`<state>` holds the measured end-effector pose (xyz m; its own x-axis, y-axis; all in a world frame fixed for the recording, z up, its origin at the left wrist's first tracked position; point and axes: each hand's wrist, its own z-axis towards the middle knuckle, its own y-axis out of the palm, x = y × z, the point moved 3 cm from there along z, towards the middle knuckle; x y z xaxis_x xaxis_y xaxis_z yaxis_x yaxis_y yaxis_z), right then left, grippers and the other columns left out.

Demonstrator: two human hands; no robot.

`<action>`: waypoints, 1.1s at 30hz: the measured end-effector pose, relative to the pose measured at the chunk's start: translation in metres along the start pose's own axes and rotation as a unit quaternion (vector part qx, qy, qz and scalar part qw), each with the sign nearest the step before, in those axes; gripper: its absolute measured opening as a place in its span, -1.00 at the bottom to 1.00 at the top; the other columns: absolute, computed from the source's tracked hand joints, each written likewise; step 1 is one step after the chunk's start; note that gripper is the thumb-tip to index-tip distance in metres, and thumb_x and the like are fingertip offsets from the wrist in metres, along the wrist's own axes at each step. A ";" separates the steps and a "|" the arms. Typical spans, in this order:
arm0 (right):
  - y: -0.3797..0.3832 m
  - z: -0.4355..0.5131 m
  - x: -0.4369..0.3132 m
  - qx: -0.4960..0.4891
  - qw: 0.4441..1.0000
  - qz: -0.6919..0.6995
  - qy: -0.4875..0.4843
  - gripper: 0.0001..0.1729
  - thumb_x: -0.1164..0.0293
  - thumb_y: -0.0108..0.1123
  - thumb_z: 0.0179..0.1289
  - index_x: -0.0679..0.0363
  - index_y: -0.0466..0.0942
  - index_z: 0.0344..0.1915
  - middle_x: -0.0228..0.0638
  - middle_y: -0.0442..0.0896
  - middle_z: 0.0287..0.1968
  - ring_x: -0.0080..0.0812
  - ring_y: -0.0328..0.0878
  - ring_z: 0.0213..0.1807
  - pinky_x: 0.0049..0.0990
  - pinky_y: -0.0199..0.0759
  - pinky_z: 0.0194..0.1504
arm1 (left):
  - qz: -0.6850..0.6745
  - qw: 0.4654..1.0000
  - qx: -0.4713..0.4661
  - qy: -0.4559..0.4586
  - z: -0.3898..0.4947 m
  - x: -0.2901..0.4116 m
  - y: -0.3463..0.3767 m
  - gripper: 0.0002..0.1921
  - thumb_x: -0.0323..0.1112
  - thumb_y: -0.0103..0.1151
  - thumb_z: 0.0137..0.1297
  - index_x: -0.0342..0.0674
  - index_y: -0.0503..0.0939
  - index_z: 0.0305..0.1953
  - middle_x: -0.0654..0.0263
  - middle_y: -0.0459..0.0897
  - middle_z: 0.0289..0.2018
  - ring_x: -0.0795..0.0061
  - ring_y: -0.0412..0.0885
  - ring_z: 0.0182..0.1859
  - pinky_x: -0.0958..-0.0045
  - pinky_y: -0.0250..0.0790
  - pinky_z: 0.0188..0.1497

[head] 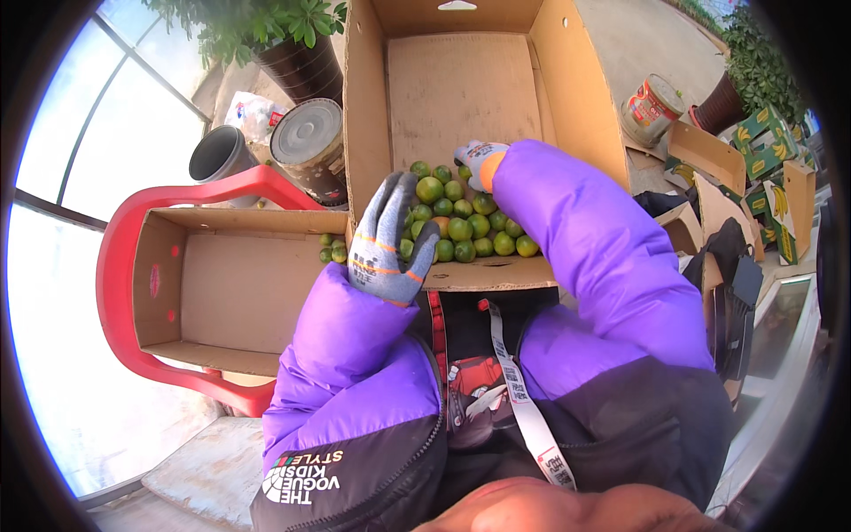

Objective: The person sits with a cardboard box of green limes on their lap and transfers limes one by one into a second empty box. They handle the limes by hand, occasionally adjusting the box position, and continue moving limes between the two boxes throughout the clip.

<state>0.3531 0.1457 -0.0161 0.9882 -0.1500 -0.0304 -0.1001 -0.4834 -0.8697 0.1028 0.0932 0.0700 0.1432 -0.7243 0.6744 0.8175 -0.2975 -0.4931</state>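
Green citrus fruits (460, 229) lie gathered at the near end of a large cardboard box (465, 93), one of them more orange than the others. My left hand (392, 246), in a grey knit work glove with dark fingertips, rests at the left of the fruits, fingers extended and thumb apart. On the far side of the pile, my right hand (482, 163) wears a matching glove with an orange cuff. Its fingers are partly hidden by the purple sleeve, and whether it grips a fruit does not show.
At left, a smaller cardboard box (239, 286) with several green fruits (332, 248) sits within a red plastic chair (120, 292). Beyond stand a lidded bucket (307, 133), an open bucket (219, 156) and a potted plant (299, 66). Banana cartons (764, 146) and a paint-type pail (655, 106) are right.
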 end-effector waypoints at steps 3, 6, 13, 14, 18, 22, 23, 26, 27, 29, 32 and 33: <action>-0.057 -0.048 -0.026 0.040 0.975 0.213 -0.055 -0.40 0.32 0.29 0.24 0.03 0.37 0.28 -0.13 0.53 0.19 -0.16 0.57 0.12 -0.26 0.46 0.11 | 0.052 0.998 0.008 0.031 -0.003 -0.006 -0.004 -0.26 -0.53 0.34 0.11 -0.30 0.30 0.36 -0.09 0.29 0.33 0.04 0.45 0.29 0.21 0.43 0.26; -0.053 -0.083 -0.054 0.026 0.875 0.444 -0.192 -0.42 0.13 0.27 0.30 0.09 0.40 0.25 -0.12 0.62 0.08 -0.14 0.61 0.04 -0.31 0.46 0.08 | 0.086 0.995 -0.019 0.038 -0.001 0.002 -0.006 -0.18 -0.44 0.46 0.01 -0.24 0.32 0.36 -0.14 0.27 0.33 -0.06 0.38 0.33 0.18 0.41 0.27; -0.026 -0.101 -0.049 0.109 0.905 0.365 -0.191 -0.34 -0.01 0.16 0.38 0.09 0.36 0.34 -0.08 0.67 0.02 -0.13 0.61 0.10 -0.30 0.43 0.12 | 0.087 0.994 -0.043 0.047 -0.004 -0.006 -0.009 -0.33 -0.42 0.44 0.04 -0.22 0.47 0.25 -0.04 0.46 0.21 -0.02 0.52 0.20 0.15 0.46 0.19; -0.030 -0.090 -0.039 0.121 0.946 0.278 -0.115 -0.31 -0.05 0.15 0.36 0.09 0.36 0.34 -0.04 0.64 0.07 -0.09 0.57 0.15 -0.28 0.41 0.16 | 0.100 0.994 -0.031 0.042 -0.004 -0.004 -0.012 -0.37 -0.40 0.43 0.06 -0.17 0.50 0.23 -0.01 0.48 0.18 -0.01 0.54 0.16 0.15 0.47 0.17; 0.019 -0.047 0.025 0.073 0.995 0.057 0.038 -0.16 -0.10 0.22 0.21 0.15 0.31 0.36 0.02 0.52 0.22 -0.01 0.48 0.24 -0.20 0.34 0.26 | 0.077 0.995 -0.037 0.042 -0.002 -0.006 -0.006 -0.40 -0.45 0.40 0.09 -0.14 0.51 0.22 0.01 0.48 0.17 0.02 0.53 0.17 0.18 0.47 0.19; 0.042 -0.028 0.028 -0.013 0.998 -0.003 0.058 -0.08 -0.03 0.31 0.12 0.19 0.23 0.38 0.03 0.47 0.26 0.00 0.46 0.26 -0.17 0.34 0.25 | 0.066 0.990 0.083 0.091 -0.008 0.001 -0.017 -0.37 -0.53 0.40 0.04 -0.28 0.47 0.21 -0.06 0.44 0.19 -0.03 0.46 0.25 0.15 0.39 0.27; 0.041 -0.025 0.025 -0.037 0.997 0.006 0.062 -0.05 -0.02 0.32 0.13 0.17 0.17 0.41 0.04 0.40 0.32 0.00 0.43 0.30 -0.18 0.34 0.25 | 0.056 0.977 0.174 0.113 -0.014 -0.006 -0.023 -0.35 -0.55 0.40 0.03 -0.28 0.46 0.22 -0.07 0.45 0.19 -0.04 0.48 0.23 0.18 0.37 0.27; 0.043 -0.023 0.034 -0.025 0.997 0.000 0.070 -0.20 0.05 0.38 0.08 0.22 0.34 0.23 0.03 0.53 0.18 0.01 0.50 0.21 -0.14 0.39 0.18 | 0.107 0.952 0.268 0.100 -0.025 -0.038 -0.045 -0.30 -0.66 0.31 0.05 -0.30 0.34 0.29 -0.07 0.36 0.24 0.01 0.46 0.22 0.21 0.38 0.24; 0.047 -0.018 0.037 -0.023 0.997 -0.002 0.074 -0.23 0.06 0.39 0.08 0.22 0.37 0.19 0.03 0.56 0.14 0.01 0.52 0.19 -0.14 0.41 0.16 | 0.085 0.955 0.283 0.041 -0.035 -0.068 -0.050 -0.34 -0.63 0.30 0.12 -0.32 0.33 0.29 -0.04 0.36 0.24 0.06 0.47 0.21 0.22 0.38 0.23; 0.060 -0.007 0.054 -0.002 0.998 -0.006 0.070 -0.27 0.09 0.41 0.05 0.23 0.39 0.15 0.00 0.61 0.08 0.00 0.55 0.15 -0.14 0.42 0.14 | -0.083 0.935 0.322 -0.121 -0.061 -0.128 -0.056 -0.37 -0.54 0.30 0.21 -0.31 0.34 0.32 0.03 0.37 0.23 0.21 0.45 0.22 0.27 0.37 0.26; 0.057 -0.010 0.047 0.008 0.999 -0.014 0.048 -0.27 0.10 0.44 0.01 0.22 0.42 0.11 -0.03 0.64 0.04 -0.02 0.58 0.11 -0.16 0.45 0.11 | -0.009 0.918 0.312 -0.243 -0.116 -0.218 -0.066 -0.31 -0.50 0.34 0.19 -0.27 0.31 0.35 0.06 0.37 0.24 0.20 0.42 0.26 0.29 0.33 0.28; 0.047 -0.018 0.040 0.009 0.999 -0.018 0.045 -0.27 0.10 0.45 -0.01 0.22 0.43 0.11 -0.04 0.65 0.03 -0.02 0.59 0.10 -0.16 0.45 0.10 | 0.031 0.911 0.285 -0.297 -0.129 -0.228 -0.068 -0.30 -0.50 0.35 0.18 -0.26 0.31 0.36 0.06 0.36 0.25 0.20 0.41 0.27 0.30 0.32 0.29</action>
<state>0.3862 0.1014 -0.0492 0.9766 -0.2104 0.0452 -0.0618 -0.4752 -0.8777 -0.0574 0.1982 -0.1206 0.3380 -0.2134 0.9166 0.9299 0.2260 -0.2903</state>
